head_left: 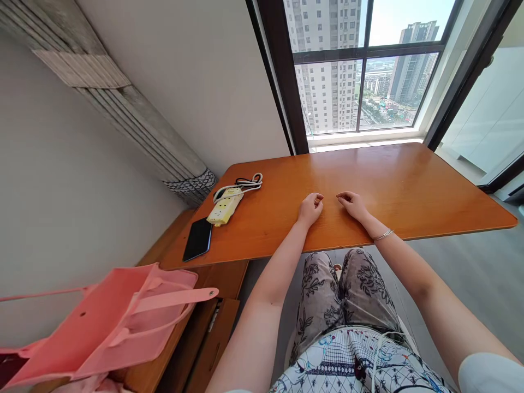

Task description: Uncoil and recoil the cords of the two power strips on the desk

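Observation:
My left hand [311, 209] rests on the brown wooden table [393, 185], its fingers loosely curled inward with nothing visible in them. Just across a small gap, my right hand [352, 205] also lies on the tabletop, fingers bent and held together, with no object showing. A thin silver bracelet [383, 235] circles the right wrist. Left of my hands sits a pale yellow power strip [225, 207] with its white cord [252, 184] bundled behind it. Beside the strip, a black phone [198, 239] lies flat near the table's left front edge.
An open pink bag [159, 311] stands on a wooden cabinet [221, 327] at the lower left. Behind the table is a dark-framed window [364, 53]. A tied grey curtain [155, 136] hangs against the left wall. My knees are at the table's front edge.

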Tool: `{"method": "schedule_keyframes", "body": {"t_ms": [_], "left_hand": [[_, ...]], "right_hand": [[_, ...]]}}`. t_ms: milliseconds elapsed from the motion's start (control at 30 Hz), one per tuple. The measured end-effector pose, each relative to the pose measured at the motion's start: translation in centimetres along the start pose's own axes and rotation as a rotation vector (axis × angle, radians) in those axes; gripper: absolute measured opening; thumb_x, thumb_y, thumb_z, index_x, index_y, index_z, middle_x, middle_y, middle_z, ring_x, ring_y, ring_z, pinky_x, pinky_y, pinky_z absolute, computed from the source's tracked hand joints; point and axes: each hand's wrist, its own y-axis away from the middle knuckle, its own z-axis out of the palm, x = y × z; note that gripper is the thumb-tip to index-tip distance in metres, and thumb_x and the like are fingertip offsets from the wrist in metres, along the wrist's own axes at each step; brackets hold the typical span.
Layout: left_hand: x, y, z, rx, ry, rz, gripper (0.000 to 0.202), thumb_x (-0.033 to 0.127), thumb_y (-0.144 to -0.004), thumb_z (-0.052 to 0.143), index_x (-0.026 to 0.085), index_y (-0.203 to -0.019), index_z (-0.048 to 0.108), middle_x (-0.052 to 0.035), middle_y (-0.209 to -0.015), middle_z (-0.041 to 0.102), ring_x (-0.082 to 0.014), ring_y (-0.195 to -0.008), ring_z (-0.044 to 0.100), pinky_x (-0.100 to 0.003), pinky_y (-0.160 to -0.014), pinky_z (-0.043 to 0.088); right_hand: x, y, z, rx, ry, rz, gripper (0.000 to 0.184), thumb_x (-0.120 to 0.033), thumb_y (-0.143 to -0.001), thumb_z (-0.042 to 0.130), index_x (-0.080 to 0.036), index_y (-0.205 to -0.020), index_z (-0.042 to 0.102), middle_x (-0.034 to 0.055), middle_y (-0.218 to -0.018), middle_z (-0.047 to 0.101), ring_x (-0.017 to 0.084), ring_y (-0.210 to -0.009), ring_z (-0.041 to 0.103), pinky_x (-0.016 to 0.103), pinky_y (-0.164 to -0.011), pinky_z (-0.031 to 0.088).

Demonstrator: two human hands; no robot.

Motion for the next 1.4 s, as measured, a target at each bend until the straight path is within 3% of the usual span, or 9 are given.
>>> {"method": "schedule_keyframes", "body": {"t_ms": [700, 900, 1100, 1400], "left_hand": [[-0.59, -0.29, 0.08, -0.031, -0.014, -0.007, 0.019, 0.011, -0.080, 0.055, 0.018, -0.089, 0.070, -0.0033, -0.084, 0.071, -0.0151, -0.072, 0.063, -0.029, -0.073, 0.053], [-0.52, -0.36, 0.17, -0.039, -0.008, -0.005, 0.019, 0.012, -0.081, 0.055, 0.019, -0.090, 0.070, -0.0034, -0.086, 0.072, -0.0154, -0.074, 0.064, -0.028, -0.074, 0.053], [-0.37, -0.28, 0.36, -0.034, -0.010, 0.007, 0.023, 0.010, -0.082, 0.054, 0.019, -0.098, 0.068, -0.0047, -0.098, 0.074, -0.0145, -0.075, 0.065, -0.028, -0.073, 0.054], [-0.47, -0.25, 0.40, -0.046, -0.028, 0.022, 0.023, 0.010, -0.082, 0.055, 0.019, -0.098, 0.068, -0.0051, -0.098, 0.074, -0.0153, -0.077, 0.066, -0.028, -0.074, 0.054]], "right_hand": [[0.03, 0.12, -0.07, -0.016, -0.001, -0.014, 0.022, -0.034, -0.081, 0.063, -0.018, -0.091, 0.075, 0.0072, -0.092, 0.077, 0.019, -0.083, 0.067, 0.033, -0.080, 0.053], [0.18, 0.06, -0.18, -0.009, -0.009, -0.014, 0.020, -0.032, -0.083, 0.063, -0.019, -0.092, 0.075, 0.0070, -0.097, 0.077, 0.019, -0.089, 0.069, 0.033, -0.085, 0.054], [0.05, 0.11, -0.23, -0.013, -0.005, -0.015, 0.020, -0.031, -0.083, 0.063, -0.018, -0.092, 0.075, 0.0075, -0.095, 0.078, 0.019, -0.086, 0.069, 0.033, -0.082, 0.054], [-0.05, 0.16, -0.20, -0.032, 0.007, -0.011, 0.020, -0.031, -0.084, 0.062, -0.018, -0.091, 0.076, 0.0072, -0.095, 0.078, 0.018, -0.085, 0.068, 0.032, -0.081, 0.053]]}}
